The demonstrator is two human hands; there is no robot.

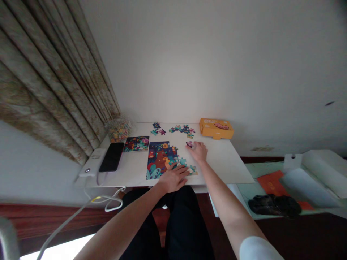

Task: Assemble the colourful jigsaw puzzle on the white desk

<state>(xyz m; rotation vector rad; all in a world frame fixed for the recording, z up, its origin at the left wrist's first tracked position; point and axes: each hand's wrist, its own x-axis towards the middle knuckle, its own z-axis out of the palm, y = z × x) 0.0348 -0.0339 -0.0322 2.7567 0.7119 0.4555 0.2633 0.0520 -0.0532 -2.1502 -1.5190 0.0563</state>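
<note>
A partly joined jigsaw puzzle point(158, 159) with a dark blue, brown and teal picture lies near the table's front edge. Across its lower right part rests my left hand point(175, 177), fingers stretched out and lying flat. To the puzzle's upper right, my right hand point(198, 151) has its fingers closed on a pink and dark puzzle piece point(190, 144). Loose puzzle pieces point(184, 129) are scattered along the back of the table, with a smaller group of pieces point(157, 129) to their left. Left of the puzzle lies a picture card point(137, 143) in similar colours.
A yellow box point(216, 128) stands at the back right of the white table point(227, 169). At the left are a black phone point(111, 157), a white power strip point(92, 162) with cables, and a clear bag of colourful bits point(119, 129). Curtains hang at the left.
</note>
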